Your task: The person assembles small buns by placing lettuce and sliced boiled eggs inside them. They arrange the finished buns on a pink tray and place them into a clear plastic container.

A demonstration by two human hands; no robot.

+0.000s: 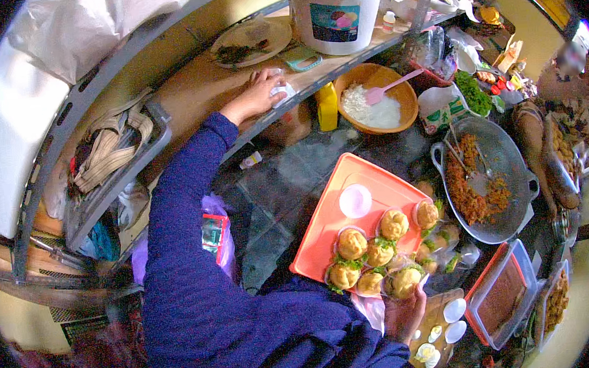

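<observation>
My left hand (253, 98) reaches up to the shelf with its fingers curled over a small crumpled-looking white thing (283, 94) at the shelf's edge; its kind is unclear. At the lower right, my right hand (405, 312) grips a filled bun (405, 283) in a clear wrapper or cup, with a piece of pinkish plastic (371, 312) beside the wrist. Several more golden buns (351, 243) with green leaves stand on an orange square tray (318, 217). A round white disc or cup (355, 200) lies on that tray too.
Past the tray stand a wok (484, 230) of orange-brown filling and an orange bowl (411, 114) of white food. Boiled egg pieces lie on a board (429, 316) near my right hand. A large white bucket (339, 12) tops the shelf. Another person's arm (536, 156) is at far right.
</observation>
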